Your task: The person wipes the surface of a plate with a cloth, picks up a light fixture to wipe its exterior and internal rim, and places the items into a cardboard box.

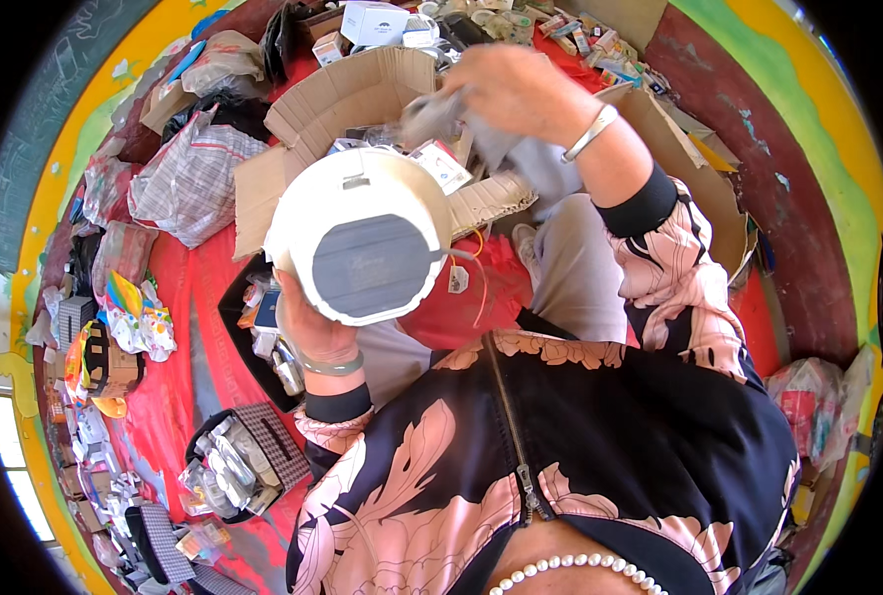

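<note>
My left hand [312, 327] grips a white round housing [293, 223] from below, holding it up in front of my chest. A dark grey rounded panel [372, 266] covers much of the side that shows, and a thin cable trails from its right edge. I cannot tell what kind of device it is. Up and to the right, my right hand [516, 91] closes on a grey cloth [496, 139], which hangs down blurred by motion. Behind the housing stands an open cardboard box [352, 94] with small packages inside, among them a white and red carton [441, 167].
Red sheeting [188, 297] covers the floor. A checked bag [198, 178] lies at the left. Lower left, a patterned storage bin [273, 446] holds many small packets. Goods crowd the far edge, including a white box [374, 22]. More filled plastic bags [813, 407] sit at the right.
</note>
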Action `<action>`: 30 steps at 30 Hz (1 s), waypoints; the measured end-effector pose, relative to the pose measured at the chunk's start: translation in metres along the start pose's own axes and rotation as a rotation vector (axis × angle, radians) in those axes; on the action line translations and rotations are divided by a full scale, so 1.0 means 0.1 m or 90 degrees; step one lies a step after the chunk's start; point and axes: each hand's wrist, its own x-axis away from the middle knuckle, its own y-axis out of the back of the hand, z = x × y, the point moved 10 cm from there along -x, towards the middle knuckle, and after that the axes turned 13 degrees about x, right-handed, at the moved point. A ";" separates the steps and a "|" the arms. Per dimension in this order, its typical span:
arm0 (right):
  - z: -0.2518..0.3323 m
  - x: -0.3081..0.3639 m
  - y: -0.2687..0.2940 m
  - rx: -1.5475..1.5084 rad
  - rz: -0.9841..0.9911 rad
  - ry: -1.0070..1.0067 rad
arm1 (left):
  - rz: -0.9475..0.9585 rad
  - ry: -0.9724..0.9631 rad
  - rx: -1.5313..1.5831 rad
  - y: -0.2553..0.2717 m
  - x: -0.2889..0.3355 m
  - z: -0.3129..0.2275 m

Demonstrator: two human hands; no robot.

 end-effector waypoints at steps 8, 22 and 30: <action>0.53 0.27 0.94 -0.249 -0.327 0.072 | 0.081 -0.018 0.088 -0.14 0.04 -0.14; 0.74 0.28 0.41 -0.533 -0.072 0.117 | 0.031 -0.028 -0.013 -0.15 0.13 -0.11; 0.71 0.37 0.30 -0.424 -0.061 0.061 | 0.033 -0.021 0.056 -0.06 0.08 -0.03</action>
